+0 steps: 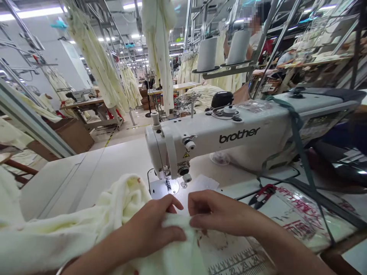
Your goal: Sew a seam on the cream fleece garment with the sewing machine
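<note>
Nearest the camera, a printed ruler strip (237,263) runs along the near edge of the desk (114,164), just right of the cream fleece fabric (86,225). The fabric lies heaped across the near left of the desk, its long run stretching from the far left edge in toward the middle.

Both hands meet on the fabric's right end. The left hand (153,227) lies over the fabric with fingers curled down, pinching a fold; the right hand (218,214) faces it, fingertips closed on the same edge, so the two hands nearly touch. The held edge sits directly on the near side of the needle, with the presser foot (168,185) just beyond the fingertips; the left hand is slightly nearer to it.

To the right, red-handled thread snips (262,194) lie on the desk. Beyond the hands stands the white Brother sewing machine (229,133), its arm running left to right. Farther back, two thread cones (207,54) sit on a stand, and pale garments (97,65) hang from overhead rails.
</note>
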Demonstrator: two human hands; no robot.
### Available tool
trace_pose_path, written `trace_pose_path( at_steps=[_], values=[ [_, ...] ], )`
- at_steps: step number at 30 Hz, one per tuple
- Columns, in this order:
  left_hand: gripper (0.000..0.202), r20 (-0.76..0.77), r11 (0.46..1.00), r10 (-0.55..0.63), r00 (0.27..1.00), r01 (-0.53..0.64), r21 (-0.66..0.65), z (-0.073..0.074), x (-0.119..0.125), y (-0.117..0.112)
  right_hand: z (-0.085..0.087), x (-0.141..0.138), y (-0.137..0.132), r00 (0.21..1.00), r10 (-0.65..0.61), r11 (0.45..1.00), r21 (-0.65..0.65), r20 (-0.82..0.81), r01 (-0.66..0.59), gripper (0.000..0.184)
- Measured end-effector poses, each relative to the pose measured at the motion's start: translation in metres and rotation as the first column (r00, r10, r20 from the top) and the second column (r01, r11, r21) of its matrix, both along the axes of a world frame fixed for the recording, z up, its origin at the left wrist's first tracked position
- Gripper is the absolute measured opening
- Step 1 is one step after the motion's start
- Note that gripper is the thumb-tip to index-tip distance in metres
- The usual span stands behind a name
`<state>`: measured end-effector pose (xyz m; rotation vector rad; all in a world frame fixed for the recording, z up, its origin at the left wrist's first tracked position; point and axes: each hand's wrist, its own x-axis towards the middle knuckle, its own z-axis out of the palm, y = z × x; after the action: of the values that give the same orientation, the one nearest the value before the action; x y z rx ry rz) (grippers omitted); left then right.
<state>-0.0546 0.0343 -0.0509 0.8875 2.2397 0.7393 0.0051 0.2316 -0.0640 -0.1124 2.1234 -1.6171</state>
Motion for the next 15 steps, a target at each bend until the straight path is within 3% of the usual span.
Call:
trace_pose_path(
  at_steps=[6,15],
  values=[
    [0.026,-0.041,0.999,-0.029,0.999,0.03,0.012,-0.0051,-0.0038,0.0021,0.0041,-0.0069,0.0003,0.996,-0.024,0.982,0.184,-0.083,0.039,0.012],
    [0.023,-0.058,1.0,0.015,0.998,-0.015,0.007,-0.004,0.0025,0.0021,0.009,-0.0026,-0.0001,0.981,0.002,0.958,0.283,-0.192,0.053,0.013]
  ],
)
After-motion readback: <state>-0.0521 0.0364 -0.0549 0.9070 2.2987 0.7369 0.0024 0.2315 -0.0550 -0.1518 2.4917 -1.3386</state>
